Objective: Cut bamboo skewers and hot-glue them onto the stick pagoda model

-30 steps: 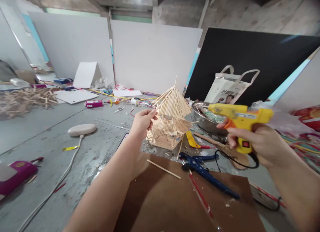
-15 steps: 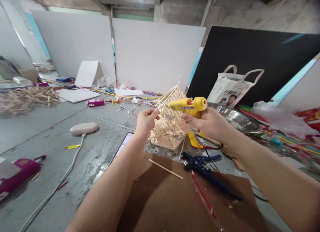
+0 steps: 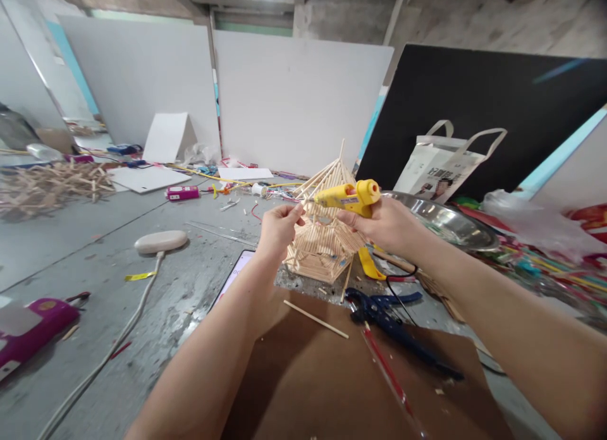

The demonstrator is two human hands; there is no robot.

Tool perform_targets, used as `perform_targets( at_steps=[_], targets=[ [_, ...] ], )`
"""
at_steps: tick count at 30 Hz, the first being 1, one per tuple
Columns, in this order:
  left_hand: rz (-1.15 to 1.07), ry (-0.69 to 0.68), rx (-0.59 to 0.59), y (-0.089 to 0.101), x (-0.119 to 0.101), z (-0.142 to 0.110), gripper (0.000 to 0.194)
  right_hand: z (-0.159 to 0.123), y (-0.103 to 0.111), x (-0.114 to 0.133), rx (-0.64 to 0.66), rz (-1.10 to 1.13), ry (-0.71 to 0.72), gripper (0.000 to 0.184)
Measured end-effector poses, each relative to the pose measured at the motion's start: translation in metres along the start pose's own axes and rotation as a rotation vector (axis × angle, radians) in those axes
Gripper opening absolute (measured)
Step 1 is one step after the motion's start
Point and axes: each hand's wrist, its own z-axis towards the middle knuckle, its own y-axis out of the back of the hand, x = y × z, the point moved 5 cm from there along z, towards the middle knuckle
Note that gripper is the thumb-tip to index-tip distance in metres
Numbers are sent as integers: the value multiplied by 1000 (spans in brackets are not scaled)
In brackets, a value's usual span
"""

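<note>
My right hand (image 3: 386,225) is wrapped round a yellow hot glue gun (image 3: 348,198), its nozzle pointing left at my other fingertips. My left hand (image 3: 282,226) is closed in a pinch on what looks like a thin wooden stick, mostly hidden by the fingers and nozzle. Right behind both hands stands a small house model (image 3: 315,266) built of wooden sticks, with a pointed roof. A loose wooden stick (image 3: 317,319) lies on the brown board (image 3: 294,383). Beside it are dark blue cutting pliers (image 3: 393,326) and a clear tube with red in it (image 3: 391,380).
A phone (image 3: 232,279) lies partly under my left forearm. Left of it are a white corded device (image 3: 161,241) and a magenta tool (image 3: 38,329). A stick pile (image 3: 57,184) sits far left. On the right are a metal bowl (image 3: 450,228) and a paper bag (image 3: 434,168).
The glue gun in my right hand has shifted slightly left, bringing its nozzle closer to my left fingertips. My left hand stays nearly still, still pinching.
</note>
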Motion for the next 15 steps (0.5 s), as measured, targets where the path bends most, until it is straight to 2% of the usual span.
perform_targets(
  at_steps=[15],
  targets=[
    [4,2,-1,-1,1,0,19,0,2,0,-21,-38,-20,36]
  ],
)
